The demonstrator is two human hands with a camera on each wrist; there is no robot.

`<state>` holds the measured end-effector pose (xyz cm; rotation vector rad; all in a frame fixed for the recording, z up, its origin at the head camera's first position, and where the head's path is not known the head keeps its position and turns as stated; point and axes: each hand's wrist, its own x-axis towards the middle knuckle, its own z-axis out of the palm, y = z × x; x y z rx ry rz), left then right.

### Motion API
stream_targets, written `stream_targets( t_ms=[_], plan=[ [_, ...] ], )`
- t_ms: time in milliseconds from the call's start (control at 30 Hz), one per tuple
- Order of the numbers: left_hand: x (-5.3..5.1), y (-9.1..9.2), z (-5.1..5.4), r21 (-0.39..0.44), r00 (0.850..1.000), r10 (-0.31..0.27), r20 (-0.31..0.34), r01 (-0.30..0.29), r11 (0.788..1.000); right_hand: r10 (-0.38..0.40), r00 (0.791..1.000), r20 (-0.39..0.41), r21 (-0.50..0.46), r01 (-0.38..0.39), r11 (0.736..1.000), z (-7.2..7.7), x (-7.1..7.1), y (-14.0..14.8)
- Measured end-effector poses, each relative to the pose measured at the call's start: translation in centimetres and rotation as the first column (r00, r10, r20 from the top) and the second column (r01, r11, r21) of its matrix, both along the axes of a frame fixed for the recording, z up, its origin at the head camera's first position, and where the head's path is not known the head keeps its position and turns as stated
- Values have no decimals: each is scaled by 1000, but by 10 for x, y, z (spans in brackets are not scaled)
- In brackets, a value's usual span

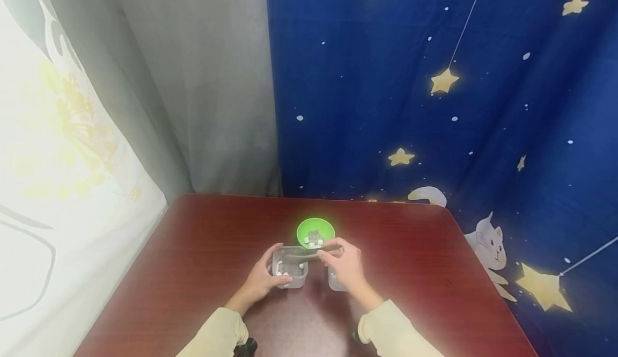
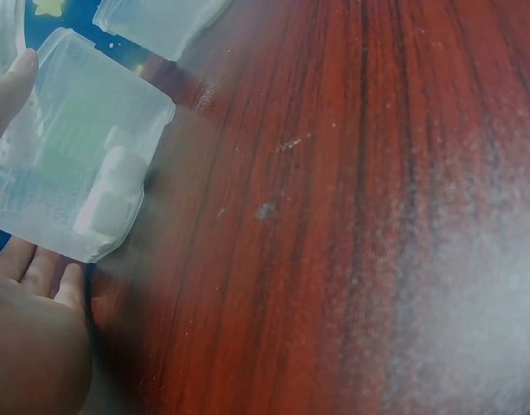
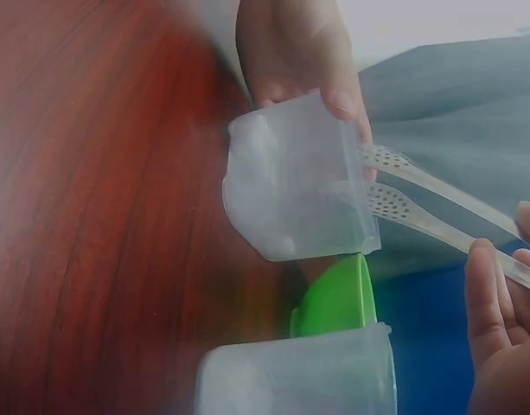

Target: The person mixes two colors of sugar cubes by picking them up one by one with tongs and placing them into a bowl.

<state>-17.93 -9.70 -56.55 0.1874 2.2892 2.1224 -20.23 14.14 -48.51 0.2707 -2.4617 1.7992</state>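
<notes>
My left hand (image 1: 260, 279) grips a clear plastic container (image 1: 298, 282), thumb on one side and fingers on the other. Several white chunks (image 2: 118, 186) lie inside against its bottom. With thumb and fingers, my right hand (image 1: 348, 266) pinches a pair of tongs (image 1: 309, 257). Their perforated tips (image 3: 390, 203) are spread and reach the container's open top; whether they touch anything inside cannot be told. A second clear container (image 3: 299, 376) stands beneath my right hand, partly hidden by it in the head view.
Just beyond the containers sits a green bowl (image 1: 301, 232) holding white cubes and a grey piece. All stand on a reddish-brown table (image 1: 217, 239). Behind it hang a grey curtain (image 1: 222, 104) and a blue star-patterned curtain (image 1: 357, 121); a pale curtain is on the left.
</notes>
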Motion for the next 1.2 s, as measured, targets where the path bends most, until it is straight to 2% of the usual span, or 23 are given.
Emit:
stream_targets(
  t_ms=[67,133,333,433,567,633,933,1200],
  plan=[
    [-3,-1,-7,-14,1000,14,0,-14,1000,-14,1000,-2,79,14,997,0,1,-2],
    [-3,-1,-7,-16,1000,15,1,-15,1000,-5,1000,-2,107,5,994,-2,1,-5],
    [-2,-2,-3,-17,1000,6,14,-6,1000,127,990,60,-37,-125,992,-11,-1,-15],
    [1,-1,7,-6,1000,-10,13,10,1000,143,987,67,-30,-141,989,-13,-3,-18],
    [6,-1,23,0,999,-35,16,35,999,146,987,61,14,-147,989,-11,-4,-19],
    [8,-2,26,-8,999,-45,21,46,999,149,987,55,34,-151,988,-10,-4,-20],
    [7,-3,26,-3,998,-61,-7,61,998,95,994,-51,127,-88,988,-9,-5,-23],
    [7,-3,27,7,998,-55,-3,55,998,83,997,-7,111,-82,991,-9,-5,-26]
  ],
)
